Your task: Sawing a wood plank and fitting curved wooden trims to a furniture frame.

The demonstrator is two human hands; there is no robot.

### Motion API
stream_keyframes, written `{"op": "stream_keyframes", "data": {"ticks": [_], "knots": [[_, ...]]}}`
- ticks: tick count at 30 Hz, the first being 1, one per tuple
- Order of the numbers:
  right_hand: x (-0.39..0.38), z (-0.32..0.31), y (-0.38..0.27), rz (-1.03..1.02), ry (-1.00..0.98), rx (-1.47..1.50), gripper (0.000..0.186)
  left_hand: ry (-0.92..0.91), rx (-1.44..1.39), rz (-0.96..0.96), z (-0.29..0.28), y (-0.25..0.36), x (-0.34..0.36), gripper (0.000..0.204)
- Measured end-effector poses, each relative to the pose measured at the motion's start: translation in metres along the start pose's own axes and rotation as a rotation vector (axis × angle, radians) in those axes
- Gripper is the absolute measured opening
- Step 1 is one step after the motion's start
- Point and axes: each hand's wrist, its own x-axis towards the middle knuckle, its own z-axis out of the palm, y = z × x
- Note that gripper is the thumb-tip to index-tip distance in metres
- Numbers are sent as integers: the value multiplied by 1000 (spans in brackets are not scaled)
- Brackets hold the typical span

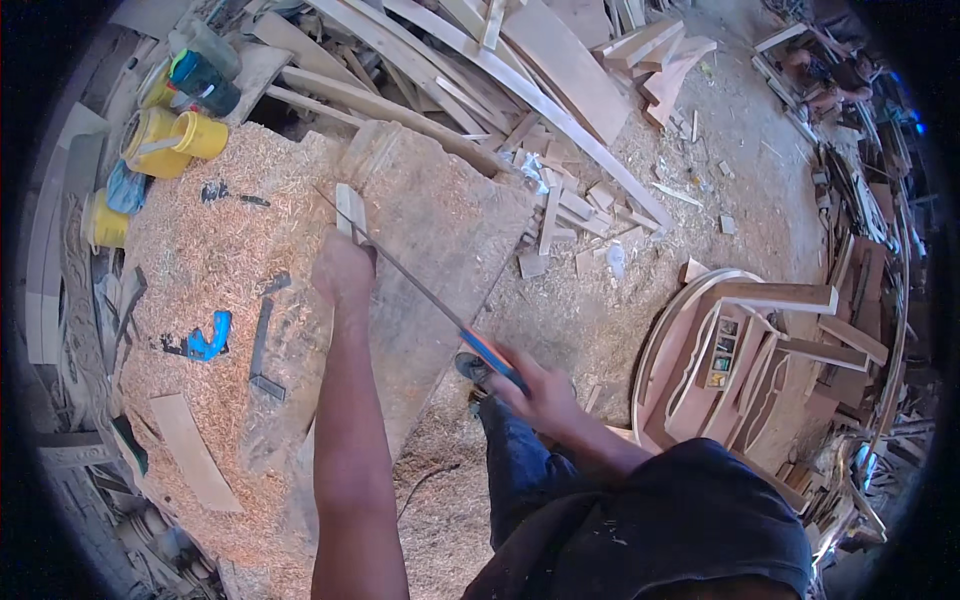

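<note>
Gripping a small wood piece [350, 210] in the left hand [343, 268], the fisted right hand [540, 392] probably saws with a handsaw [420, 292], risking nicked fingers.

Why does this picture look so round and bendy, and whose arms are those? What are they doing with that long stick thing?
The picture comes from a small camera worn on a person's head, looking down. Its wide lens bends straight edges, so everything looks round. The two arms belong to that person. The left hand presses a small wooden block down on a workbench covered in sawdust. The right hand grips the orange and blue handle of a long thin tool, maybe a file or saw, whose tip reaches the block. On the bench also lie a blue tool and a dark metal square. Yellow tubs stand at the back, and wood scraps litter the floor.
</note>
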Motion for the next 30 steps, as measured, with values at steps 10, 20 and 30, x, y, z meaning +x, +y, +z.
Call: {"op": "stream_keyframes", "data": {"ticks": [10,20,30], "knots": [[153,51,-40,-135,57,-100,48,20,-49,54,18,6,3,31],[39,18,5,16,1,-16,49,-24,1,-31,-2,10,-4,33],[17,2,0,-30,21,-16,47,-43,-30,3,-5,7,-3,35]]}}
